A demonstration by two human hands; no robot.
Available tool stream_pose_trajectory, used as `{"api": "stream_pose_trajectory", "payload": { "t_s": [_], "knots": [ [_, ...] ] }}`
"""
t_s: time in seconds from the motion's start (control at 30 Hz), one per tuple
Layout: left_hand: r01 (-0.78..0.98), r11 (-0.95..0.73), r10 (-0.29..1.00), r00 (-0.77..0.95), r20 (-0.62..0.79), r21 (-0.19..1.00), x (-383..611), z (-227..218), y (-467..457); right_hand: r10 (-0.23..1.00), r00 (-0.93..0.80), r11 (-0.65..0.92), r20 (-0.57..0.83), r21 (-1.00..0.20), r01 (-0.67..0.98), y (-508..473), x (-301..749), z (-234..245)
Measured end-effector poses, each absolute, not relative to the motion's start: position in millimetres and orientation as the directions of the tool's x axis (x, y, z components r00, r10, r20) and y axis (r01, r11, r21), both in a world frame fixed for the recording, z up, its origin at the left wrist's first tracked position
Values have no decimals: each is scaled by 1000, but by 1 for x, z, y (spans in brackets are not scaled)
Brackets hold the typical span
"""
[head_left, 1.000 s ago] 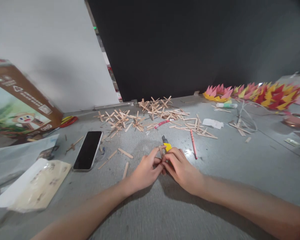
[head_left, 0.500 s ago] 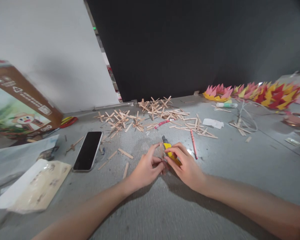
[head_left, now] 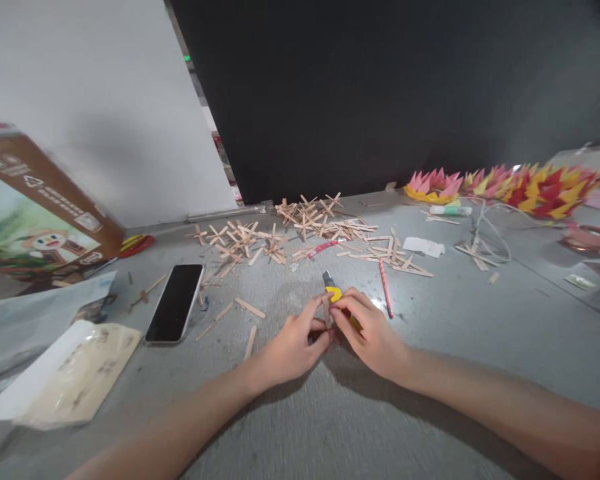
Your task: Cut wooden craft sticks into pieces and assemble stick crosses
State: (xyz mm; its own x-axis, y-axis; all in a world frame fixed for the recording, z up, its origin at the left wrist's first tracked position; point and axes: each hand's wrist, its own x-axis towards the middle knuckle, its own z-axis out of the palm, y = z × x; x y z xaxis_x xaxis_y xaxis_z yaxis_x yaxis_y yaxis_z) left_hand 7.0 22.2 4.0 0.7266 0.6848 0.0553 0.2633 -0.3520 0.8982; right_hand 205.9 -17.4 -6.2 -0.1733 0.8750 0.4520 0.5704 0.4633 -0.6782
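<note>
My left hand pinches a short wooden stick upright against the grey table. My right hand is closed round a yellow utility knife, whose tip pokes out past the fingers right beside the stick. Both hands meet at the middle of the table. Loose wooden sticks lie just left of my left hand. A heap of glued stick crosses is spread further back.
A black phone lies to the left, beside paper packets and a tilted cardboard box. A red pencil lies right of my hands. Folded paper flowers, a glue stick and a white cable sit at the back right.
My right hand lifted the knife slightly and then brought it back down against the stick. My left hand kept pinching the stick in the same spot.
</note>
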Motion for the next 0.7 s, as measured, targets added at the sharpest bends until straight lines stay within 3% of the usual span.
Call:
{"api": "stream_pose_trajectory", "payload": {
  "t_s": [0.3,0.57,0.7],
  "knots": [
    [232,-307,704,708,56,923,7,-2,24,849,-228,507,477,-615,604,-16,206,-4],
    [194,-249,726,685,51,949,8,-3,22,879,-199,456,432,-646,612,-15,205,-1],
    [155,-177,767,641,38,972,9,-4,25,876,-207,443,436,-555,704,-17,208,1]
  ]
}}
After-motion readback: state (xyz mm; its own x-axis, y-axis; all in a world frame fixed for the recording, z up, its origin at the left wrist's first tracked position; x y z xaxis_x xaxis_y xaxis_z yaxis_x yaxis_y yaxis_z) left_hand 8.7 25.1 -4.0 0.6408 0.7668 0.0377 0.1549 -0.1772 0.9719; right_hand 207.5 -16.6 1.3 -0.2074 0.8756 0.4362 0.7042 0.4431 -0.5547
